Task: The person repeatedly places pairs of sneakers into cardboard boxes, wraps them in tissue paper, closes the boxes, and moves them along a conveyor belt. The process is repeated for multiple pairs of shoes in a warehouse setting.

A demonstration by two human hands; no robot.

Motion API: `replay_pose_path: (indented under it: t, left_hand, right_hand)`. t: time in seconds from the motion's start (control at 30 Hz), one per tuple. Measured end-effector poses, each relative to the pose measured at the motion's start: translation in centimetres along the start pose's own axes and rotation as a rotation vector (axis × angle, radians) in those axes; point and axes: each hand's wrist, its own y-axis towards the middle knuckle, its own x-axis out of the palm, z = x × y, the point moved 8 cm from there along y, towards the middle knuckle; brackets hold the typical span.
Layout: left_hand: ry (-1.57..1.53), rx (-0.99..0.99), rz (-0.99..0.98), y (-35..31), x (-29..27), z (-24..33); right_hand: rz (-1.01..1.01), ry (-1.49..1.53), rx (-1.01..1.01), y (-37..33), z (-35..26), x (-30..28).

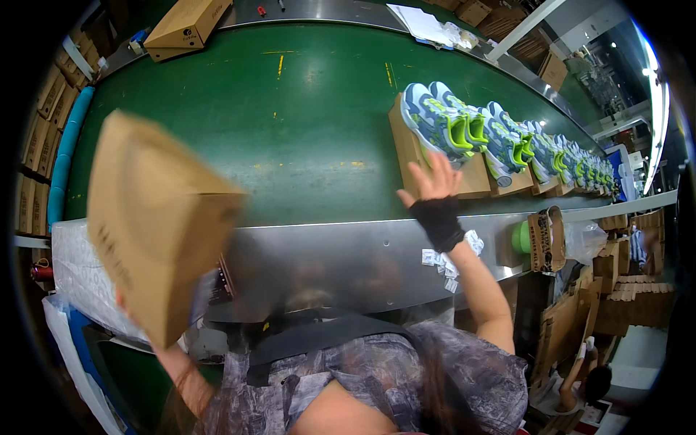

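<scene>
A closed brown cardboard shoebox [145, 232], blurred by motion, is held up at the left, tilted. My left hand [122, 299] grips it from its outer side, and most of the fingers are hidden behind it. My right hand [435, 181], in a black fingerless glove, is spread open with nothing in it. Its fingertips reach the heel end of a pair of blue, white and lime-green sneakers [438, 123]; whether they touch, I cannot tell. That pair stands on a flat shoebox [473, 183] on the green conveyor belt [312, 130].
More sneakers [554, 156] on boxes run off to the right in a row. Small white packets [451, 268] lie on the steel ledge [333, 261]. A carton [545, 239] stands at its right end. Across the belt sit a shoebox [190, 25] and papers [424, 27]. Another person [580, 380] is at lower right.
</scene>
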Motion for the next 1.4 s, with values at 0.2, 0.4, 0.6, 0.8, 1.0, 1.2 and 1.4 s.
replay_pose_path:
  t: [0.2,0.4,0.6,0.8,1.0,1.2,1.4]
  left_hand:
    - [-0.321,-0.010,0.727,-11.1,-14.0,4.3]
    - [-0.632,-0.464,0.592,-15.7,-9.4,-2.7]
    - [0.056,-0.396,-0.028,-14.5,9.7,-7.0]
    - [0.768,0.511,-0.394,-16.1,31.1,-2.4]
    - [0.846,-0.075,-1.072,-21.8,37.8,-12.8]
    - [0.992,-0.076,-1.179,-22.2,39.1,-12.9]
    - [0.849,0.280,-0.944,-21.2,41.9,-11.2]
  right_hand:
    - [-0.182,-0.277,0.140,1.9,13.4,2.2]
    - [-0.313,0.009,0.256,3.7,18.2,5.2]
    - [-0.083,0.367,-0.260,-2.2,8.5,-0.5]
    - [-0.256,0.417,-0.665,-9.9,-3.7,-2.3]
    - [-0.589,0.647,-0.669,-14.0,-6.5,1.2]
    - [-0.347,0.193,-0.099,-7.7,5.8,7.2]
    - [-0.135,0.185,0.004,-7.1,7.8,7.6]
